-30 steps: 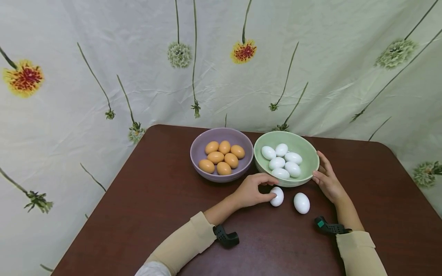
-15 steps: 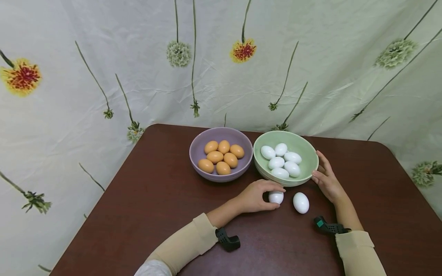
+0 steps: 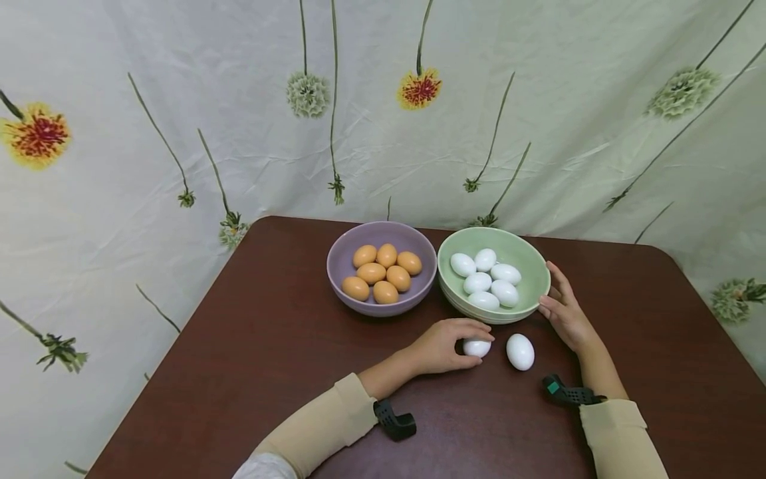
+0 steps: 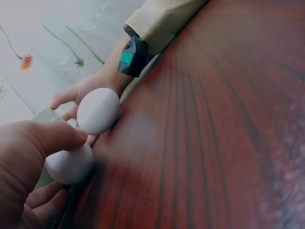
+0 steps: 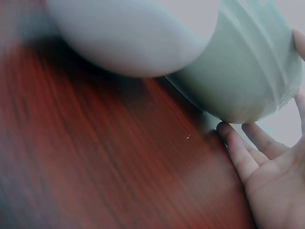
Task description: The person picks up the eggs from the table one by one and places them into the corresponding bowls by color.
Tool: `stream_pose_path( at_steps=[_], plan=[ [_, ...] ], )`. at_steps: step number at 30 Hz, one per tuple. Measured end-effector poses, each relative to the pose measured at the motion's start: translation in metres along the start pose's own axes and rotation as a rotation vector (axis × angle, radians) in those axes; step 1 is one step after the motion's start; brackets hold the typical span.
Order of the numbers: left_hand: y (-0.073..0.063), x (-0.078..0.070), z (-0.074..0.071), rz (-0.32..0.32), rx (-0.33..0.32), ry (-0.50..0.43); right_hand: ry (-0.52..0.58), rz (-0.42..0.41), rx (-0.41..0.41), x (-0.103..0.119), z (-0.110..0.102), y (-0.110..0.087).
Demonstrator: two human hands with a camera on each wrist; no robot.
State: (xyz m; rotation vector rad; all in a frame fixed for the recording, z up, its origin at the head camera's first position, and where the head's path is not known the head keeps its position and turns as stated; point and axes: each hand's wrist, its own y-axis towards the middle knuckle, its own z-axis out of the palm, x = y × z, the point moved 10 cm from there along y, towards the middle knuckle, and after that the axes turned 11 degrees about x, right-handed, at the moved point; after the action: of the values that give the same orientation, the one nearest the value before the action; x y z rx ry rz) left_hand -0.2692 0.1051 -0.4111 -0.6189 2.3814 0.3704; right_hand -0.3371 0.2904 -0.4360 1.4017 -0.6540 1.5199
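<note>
In the head view my left hand point(image 3: 445, 347) curls its thumb and fingers round a white egg point(image 3: 477, 348) on the table, in front of the green bowl point(image 3: 528, 261). The left wrist view shows that egg point(image 4: 70, 167) between thumb and fingers. Just right of it lies a second white egg point(image 3: 520, 352), close beyond my thumb in the left wrist view. My right hand point(image 3: 571, 320) touches the outside of the green bowl at its right rim, its fingers fairly straight and spread along the wall point(image 5: 238, 71). Several white eggs point(image 3: 477, 283) lie inside this bowl.
A purple bowl point(image 3: 335, 266) with several brown eggs point(image 3: 372, 273) stands left of the green bowl, nearly rim to rim. Both are near the far edge of the dark wooden table point(image 3: 269, 319). A flowered cloth point(image 3: 371, 166) hangs behind the table.
My left hand has shifted slightly toward me, and its fingers now reach over and round the white egg. The right hand keeps its place at the green bowl.
</note>
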Motion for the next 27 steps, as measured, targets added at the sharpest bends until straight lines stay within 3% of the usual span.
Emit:
stream_pose_path(
  at_steps=[8, 19, 27],
  plan=[
    [-0.003, 0.007, 0.002, -0.034, -0.006, -0.031, 0.008, -0.015, 0.007, -0.001, 0.0, 0.0],
    [-0.005, 0.018, -0.001, -0.041, -0.078, -0.15, 0.003, -0.014, 0.011, 0.001, 0.001, 0.0],
    [-0.006, 0.015, -0.004, -0.031, -0.096, -0.22, 0.004, -0.011, 0.011, 0.001, 0.001, 0.0]
  ],
)
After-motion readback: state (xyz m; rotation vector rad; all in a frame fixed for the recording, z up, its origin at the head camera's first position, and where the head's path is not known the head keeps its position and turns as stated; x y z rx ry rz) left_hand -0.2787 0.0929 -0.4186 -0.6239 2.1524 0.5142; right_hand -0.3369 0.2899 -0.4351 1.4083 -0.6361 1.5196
